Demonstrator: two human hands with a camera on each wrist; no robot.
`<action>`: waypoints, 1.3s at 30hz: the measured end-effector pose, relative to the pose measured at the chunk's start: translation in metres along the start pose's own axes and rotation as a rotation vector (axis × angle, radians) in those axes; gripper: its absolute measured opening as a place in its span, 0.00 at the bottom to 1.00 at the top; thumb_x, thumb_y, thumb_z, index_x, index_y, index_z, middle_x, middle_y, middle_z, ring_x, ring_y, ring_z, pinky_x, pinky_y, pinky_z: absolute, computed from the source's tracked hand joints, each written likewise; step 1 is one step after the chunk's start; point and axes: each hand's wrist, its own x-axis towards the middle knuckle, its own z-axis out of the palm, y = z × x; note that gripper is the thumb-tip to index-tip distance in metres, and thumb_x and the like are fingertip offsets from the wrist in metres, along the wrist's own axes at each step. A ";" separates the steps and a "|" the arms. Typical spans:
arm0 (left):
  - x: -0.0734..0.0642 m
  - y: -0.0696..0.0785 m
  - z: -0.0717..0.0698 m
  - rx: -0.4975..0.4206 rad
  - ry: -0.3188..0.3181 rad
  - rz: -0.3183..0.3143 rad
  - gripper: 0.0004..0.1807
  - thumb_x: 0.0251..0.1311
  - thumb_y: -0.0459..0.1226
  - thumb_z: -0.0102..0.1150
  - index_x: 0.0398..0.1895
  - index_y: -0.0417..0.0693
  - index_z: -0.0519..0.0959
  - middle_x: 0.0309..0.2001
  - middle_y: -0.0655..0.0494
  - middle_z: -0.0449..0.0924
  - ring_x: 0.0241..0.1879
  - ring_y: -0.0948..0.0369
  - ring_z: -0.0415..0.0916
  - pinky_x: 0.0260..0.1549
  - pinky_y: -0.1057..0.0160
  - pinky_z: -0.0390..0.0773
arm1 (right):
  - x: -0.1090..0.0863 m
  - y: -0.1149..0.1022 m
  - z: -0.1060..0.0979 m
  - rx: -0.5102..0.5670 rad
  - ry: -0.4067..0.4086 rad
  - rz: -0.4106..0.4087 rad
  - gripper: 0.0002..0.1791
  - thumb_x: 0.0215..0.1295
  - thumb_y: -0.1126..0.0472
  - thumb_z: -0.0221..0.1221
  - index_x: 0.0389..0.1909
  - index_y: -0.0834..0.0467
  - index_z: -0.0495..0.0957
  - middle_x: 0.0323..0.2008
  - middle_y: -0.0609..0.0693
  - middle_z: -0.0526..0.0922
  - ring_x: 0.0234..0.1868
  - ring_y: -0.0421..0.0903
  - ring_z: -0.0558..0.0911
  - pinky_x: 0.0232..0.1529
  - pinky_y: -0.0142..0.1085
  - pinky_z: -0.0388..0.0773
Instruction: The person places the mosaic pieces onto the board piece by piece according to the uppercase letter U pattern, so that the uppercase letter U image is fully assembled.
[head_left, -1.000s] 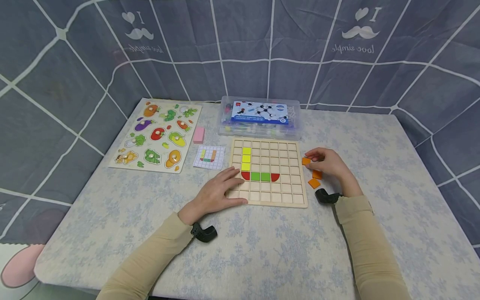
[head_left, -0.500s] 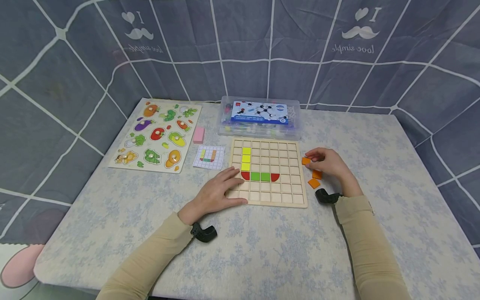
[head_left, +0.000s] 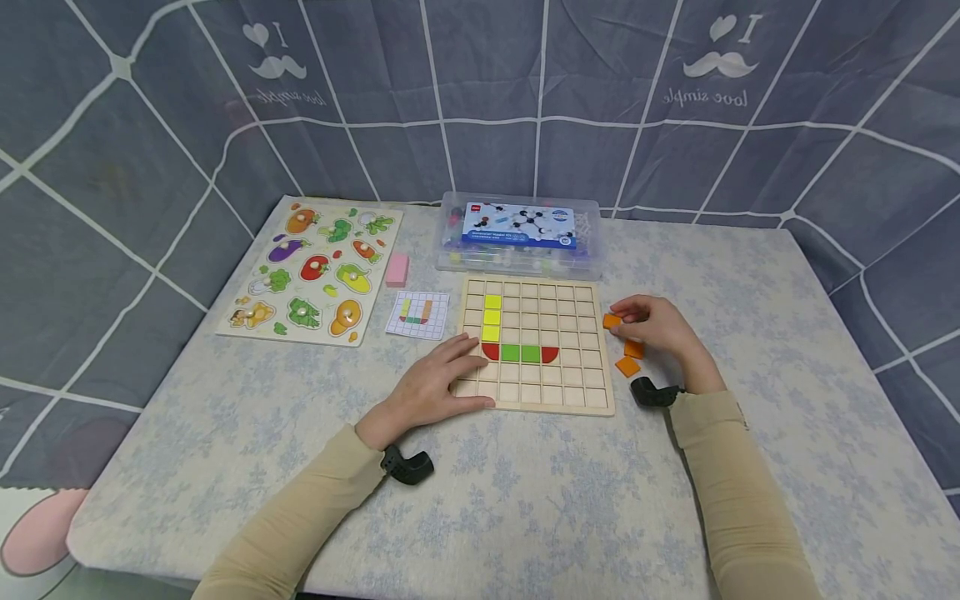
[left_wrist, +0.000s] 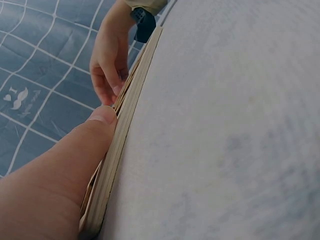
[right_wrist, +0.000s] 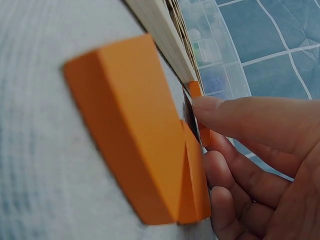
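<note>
A wooden grid board (head_left: 532, 392) lies flat, bearing three yellow square tiles (head_left: 492, 317) in a column. Below them runs a row of two green tiles (head_left: 521, 354) with a red rounded tile (head_left: 551, 355) at its right end and another red one at its left. My left hand (head_left: 427, 383) rests on the board's left side, fingers spread, the thumb (left_wrist: 102, 116) at its front edge. Right of the board, my right hand (head_left: 654, 323) pinches an orange square tile (head_left: 611, 321) between thumb and fingers. Two more orange tiles (head_left: 627, 367) lie below that hand; the nearer looms large in the right wrist view.
A pattern card (head_left: 417, 315) showing a coloured U shape lies left of the board, near a pink block (head_left: 397, 270). A vegetable puzzle board (head_left: 311, 275) occupies the left. Behind the grid stands a clear plastic box (head_left: 519, 260) with a molecule label. A grey curtain surrounds the table.
</note>
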 end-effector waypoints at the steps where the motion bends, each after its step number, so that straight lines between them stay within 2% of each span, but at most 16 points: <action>1: 0.000 0.000 0.000 -0.001 0.000 -0.001 0.32 0.49 0.57 0.65 0.54 0.48 0.78 0.65 0.45 0.66 0.67 0.51 0.56 0.62 0.50 0.62 | 0.000 0.000 0.000 0.001 -0.001 0.004 0.23 0.59 0.61 0.63 0.54 0.66 0.74 0.46 0.62 0.76 0.45 0.54 0.73 0.42 0.39 0.72; 11: 0.000 0.001 0.000 -0.002 0.003 -0.003 0.32 0.49 0.57 0.66 0.53 0.48 0.78 0.65 0.46 0.66 0.67 0.51 0.56 0.62 0.50 0.62 | -0.001 -0.004 -0.001 -0.002 -0.001 0.024 0.23 0.60 0.61 0.63 0.54 0.66 0.73 0.47 0.63 0.76 0.46 0.55 0.73 0.45 0.41 0.71; 19: 0.000 0.000 0.000 -0.004 0.004 -0.004 0.32 0.49 0.56 0.66 0.53 0.48 0.78 0.65 0.46 0.66 0.67 0.51 0.56 0.62 0.50 0.62 | -0.001 -0.007 -0.004 0.005 -0.002 -0.002 0.23 0.60 0.61 0.62 0.55 0.67 0.73 0.47 0.64 0.76 0.47 0.56 0.74 0.48 0.45 0.71; 28: 0.000 0.000 0.000 -0.008 -0.002 -0.011 0.32 0.50 0.57 0.65 0.54 0.48 0.78 0.65 0.46 0.66 0.68 0.52 0.56 0.62 0.50 0.63 | -0.005 -0.025 -0.002 -0.027 0.003 -0.019 0.22 0.61 0.57 0.62 0.53 0.64 0.75 0.45 0.61 0.77 0.46 0.54 0.74 0.42 0.41 0.72; 39: 0.000 0.000 0.000 -0.002 0.000 -0.004 0.32 0.50 0.57 0.65 0.54 0.48 0.78 0.64 0.46 0.66 0.67 0.51 0.56 0.62 0.49 0.63 | -0.007 -0.044 0.015 -0.043 -0.035 -0.131 0.20 0.61 0.58 0.62 0.53 0.62 0.76 0.44 0.59 0.79 0.45 0.54 0.77 0.45 0.46 0.74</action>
